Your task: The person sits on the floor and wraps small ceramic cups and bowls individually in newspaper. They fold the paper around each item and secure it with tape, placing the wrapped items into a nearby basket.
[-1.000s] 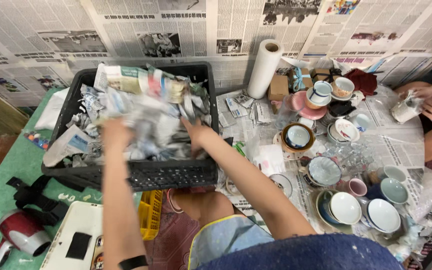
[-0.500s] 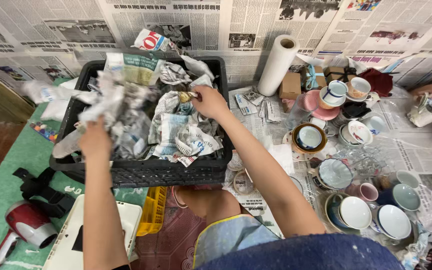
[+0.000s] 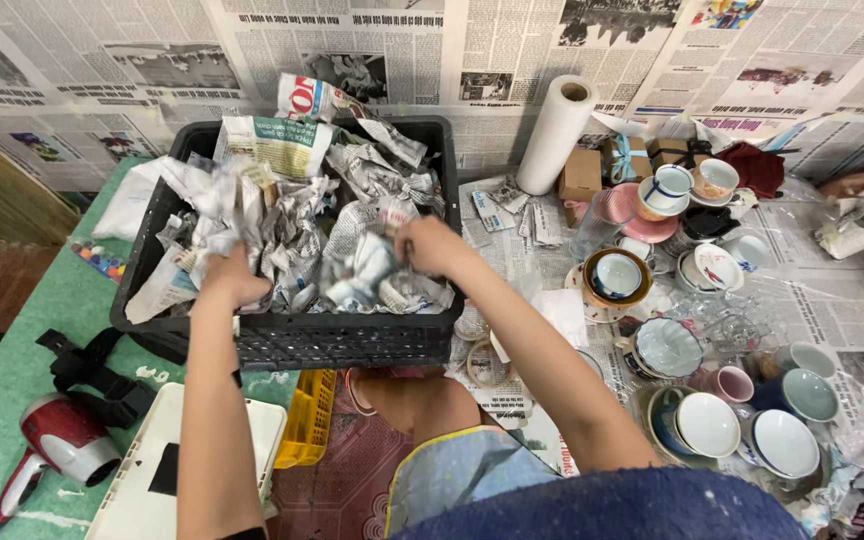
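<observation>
- Both hands dig in the black plastic crate [image 3: 292,345] of crumpled newspaper wads [image 3: 292,225].
- Left hand [image 3: 232,285] presses paper; grip unclear.
- Right hand [image 3: 430,245] grasps a wrapped bundle [image 3: 367,270].
- Unwrapped ceramic cups and bowls [image 3: 712,420] crowd the right; much paper remains.

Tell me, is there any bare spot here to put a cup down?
Some. The green mat lies bare between the black crate and the red hair dryer. The white case lid is mostly bare too. Right of the crate, cups and bowls crowd the newspaper; the crate itself is full of crumpled paper.
</observation>
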